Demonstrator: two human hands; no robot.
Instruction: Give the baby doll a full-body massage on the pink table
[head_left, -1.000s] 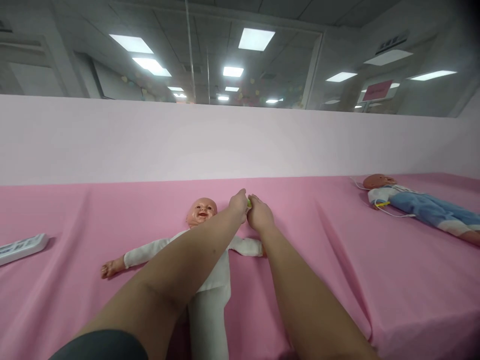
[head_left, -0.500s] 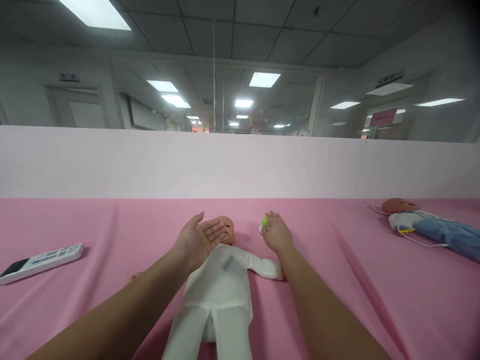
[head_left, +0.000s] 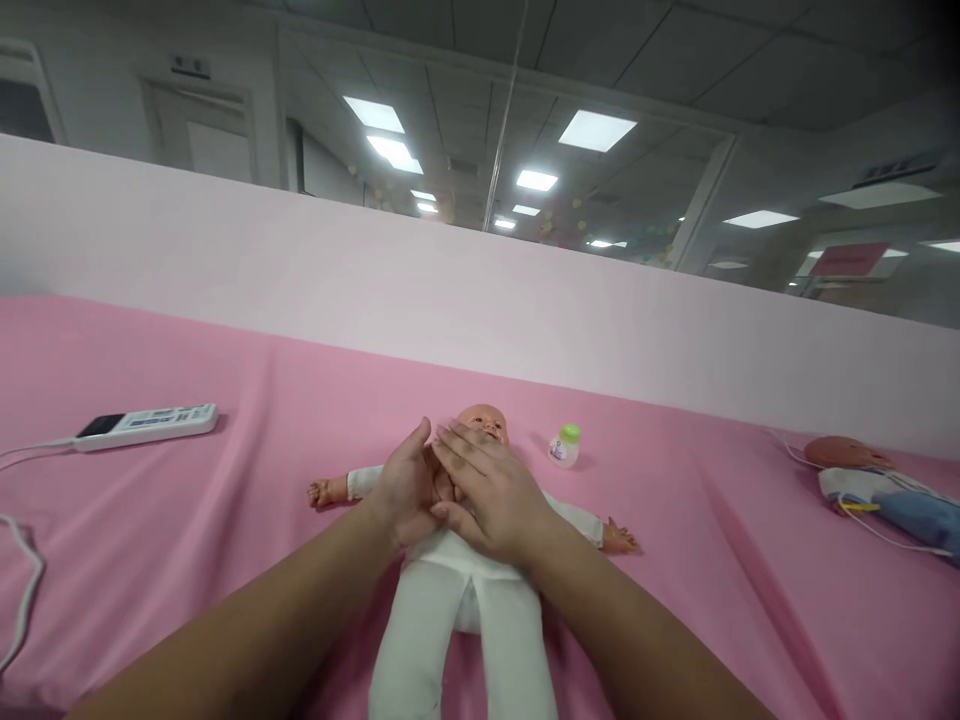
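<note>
A baby doll (head_left: 469, 590) in white clothes lies on its back on the pink sheet, arms spread out. Above its chest my left hand (head_left: 412, 487) is open, palm turned up and fingers partly covered. My right hand (head_left: 495, 490) lies across it, palm down with fingers stretched, touching the left palm. Nothing held shows between the two palms. Part of the doll's face and its upper body are hidden behind my hands. A small clear bottle with a green cap (head_left: 565, 446) stands on the sheet, right of the doll's head.
At the left lies a white handheld device (head_left: 150, 426) with a cord. A second doll (head_left: 892, 500) in blue and white clothes lies at the far right, with thin tubing on it. A white padded wall (head_left: 420, 285) runs along the back of the pink sheet (head_left: 247, 460).
My right hand has let go of the small bottle, now standing on the sheet, and moved left onto my left palm. The view has tilted and shifted.
</note>
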